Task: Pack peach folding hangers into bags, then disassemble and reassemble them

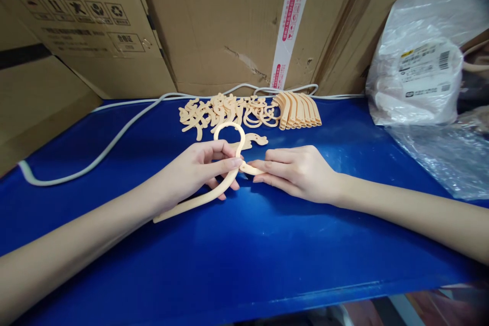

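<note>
My left hand (198,168) is closed in a pinch on a long peach-coloured plastic piece (198,199) with a looped hook (229,131) at its far end. Its straight tail runs back toward my left forearm. My right hand (296,170) lies beside it, fingers together and pressed on a small peach part (250,168) at the spot where it meets the long piece. Both hands rest on the blue table top (244,249).
Behind the hands lie a jumble of small peach parts (225,111), one loose part (254,139) and a neat row of curved ones (300,109). A white cable (114,137) runs along the back. Cardboard boxes (229,20) wall the rear; plastic bags (416,66) sit at right.
</note>
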A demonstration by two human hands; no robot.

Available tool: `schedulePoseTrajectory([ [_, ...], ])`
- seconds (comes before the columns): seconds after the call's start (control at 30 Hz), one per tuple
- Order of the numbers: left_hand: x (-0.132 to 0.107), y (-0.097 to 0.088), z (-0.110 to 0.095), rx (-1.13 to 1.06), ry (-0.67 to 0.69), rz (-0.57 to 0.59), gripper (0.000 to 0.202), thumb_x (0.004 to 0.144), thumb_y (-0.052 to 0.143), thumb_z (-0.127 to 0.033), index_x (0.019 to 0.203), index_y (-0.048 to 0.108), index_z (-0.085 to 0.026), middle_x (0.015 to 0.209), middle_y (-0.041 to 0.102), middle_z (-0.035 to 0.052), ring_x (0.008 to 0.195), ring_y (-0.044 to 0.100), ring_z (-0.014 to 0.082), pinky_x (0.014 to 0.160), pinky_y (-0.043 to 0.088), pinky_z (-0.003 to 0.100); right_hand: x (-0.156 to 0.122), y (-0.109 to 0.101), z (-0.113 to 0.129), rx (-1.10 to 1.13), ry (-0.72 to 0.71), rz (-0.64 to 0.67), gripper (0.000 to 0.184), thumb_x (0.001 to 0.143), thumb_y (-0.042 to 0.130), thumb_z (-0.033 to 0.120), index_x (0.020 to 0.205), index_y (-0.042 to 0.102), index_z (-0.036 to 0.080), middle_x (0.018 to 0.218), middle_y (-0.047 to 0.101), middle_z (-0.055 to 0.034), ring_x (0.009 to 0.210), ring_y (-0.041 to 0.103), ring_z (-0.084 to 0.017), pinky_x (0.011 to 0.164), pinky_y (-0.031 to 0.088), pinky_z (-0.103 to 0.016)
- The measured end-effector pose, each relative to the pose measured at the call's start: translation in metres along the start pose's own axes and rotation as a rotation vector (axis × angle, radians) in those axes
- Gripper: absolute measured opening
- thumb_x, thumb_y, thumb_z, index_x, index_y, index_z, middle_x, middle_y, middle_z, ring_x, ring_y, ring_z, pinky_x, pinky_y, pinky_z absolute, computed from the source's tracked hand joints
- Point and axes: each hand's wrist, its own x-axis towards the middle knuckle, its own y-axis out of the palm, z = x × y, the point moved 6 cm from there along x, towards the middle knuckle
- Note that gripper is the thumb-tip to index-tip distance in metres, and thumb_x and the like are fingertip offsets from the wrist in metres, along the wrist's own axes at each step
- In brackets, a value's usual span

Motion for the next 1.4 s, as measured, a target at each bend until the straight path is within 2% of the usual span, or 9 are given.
schedulePoseTrajectory([
  [0.43, 0.002, 0.000, 0.000, 0.050, -0.001, -0.008, 0.023, 0.081, 0.074, -0.037, 0.085, 0.062, -0.017, 0.074, 0.069, 0.0007, 0.067, 0.071, 0.0163, 0.049, 0.058, 0.021, 0.000, 0.003, -0.001, -0.029, 0.031, 0.063, 0.040, 0.107, 0.040, 0.038, 0.105, 0.074, 0.017, 0.072, 0.065, -0.0004, 0.061, 0.058, -0.011, 0.053, 0.030, -0.028],
  [0.7, 0.001, 0.001, -0.001, 0.061, -0.001, -0.005, 0.021, 0.084, 0.071, -0.034, 0.084, 0.061, -0.016, 0.068, 0.068, -0.0002, 0.062, 0.070, 0.0149, 0.048, 0.058, 0.019, -0.001, 0.002, -0.001, -0.009, 0.031, 0.053, 0.038, 0.106, 0.041, 0.037, 0.104, 0.074, 0.016, 0.071, 0.066, 0.0001, 0.059, 0.059, -0.010, 0.051, 0.029, -0.028],
  [0.87, 0.000, 0.003, -0.003, 0.118, 0.009, 0.008, 0.018, 0.089, 0.065, -0.033, 0.085, 0.061, -0.016, 0.080, 0.075, 0.0036, 0.059, 0.070, 0.0129, 0.048, 0.057, 0.019, -0.001, 0.003, -0.001, 0.000, 0.040, 0.077, 0.040, 0.107, 0.039, 0.038, 0.106, 0.073, 0.017, 0.073, 0.067, -0.0001, 0.060, 0.059, -0.010, 0.051, 0.027, -0.028],
  [0.97, -0.001, 0.004, -0.003, 0.144, 0.023, 0.027, 0.017, 0.092, 0.061, -0.032, 0.086, 0.060, -0.016, 0.069, 0.073, 0.0013, 0.057, 0.069, 0.0121, 0.049, 0.056, 0.017, -0.001, 0.004, -0.002, 0.010, 0.040, 0.087, 0.040, 0.107, 0.039, 0.037, 0.104, 0.073, 0.017, 0.073, 0.067, -0.0003, 0.060, 0.059, -0.010, 0.050, 0.026, -0.029],
  [1.07, -0.001, 0.005, -0.003, 0.165, 0.051, 0.042, 0.015, 0.094, 0.059, -0.029, 0.085, 0.059, -0.016, 0.061, 0.070, -0.0012, 0.054, 0.066, 0.0101, 0.050, 0.054, 0.015, -0.001, 0.005, -0.004, 0.050, 0.053, 0.094, 0.040, 0.106, 0.040, 0.036, 0.105, 0.073, 0.016, 0.074, 0.067, -0.0010, 0.060, 0.059, -0.011, 0.050, 0.027, -0.028],
  [1.27, -0.002, 0.009, -0.006, 0.253, 0.123, 0.061, 0.014, 0.094, 0.054, -0.026, 0.085, 0.057, -0.016, 0.060, 0.068, -0.0031, 0.052, 0.064, 0.0087, 0.050, 0.051, 0.015, -0.002, 0.008, -0.008, 0.134, 0.071, 0.115, 0.039, 0.106, 0.041, 0.036, 0.109, 0.074, 0.016, 0.078, 0.069, -0.0017, 0.062, 0.061, -0.011, 0.052, 0.030, -0.027],
  [1.4, -0.009, 0.009, -0.013, 0.460, 0.230, 0.024, 0.017, 0.094, 0.051, -0.031, 0.085, 0.057, -0.017, 0.061, 0.064, -0.0044, 0.047, 0.059, 0.0086, 0.044, 0.044, 0.017, -0.001, 0.008, -0.005, 0.126, 0.040, 0.115, 0.038, 0.106, 0.042, 0.036, 0.114, 0.073, 0.015, 0.080, 0.071, -0.0022, 0.065, 0.063, -0.012, 0.054, 0.032, -0.027],
])
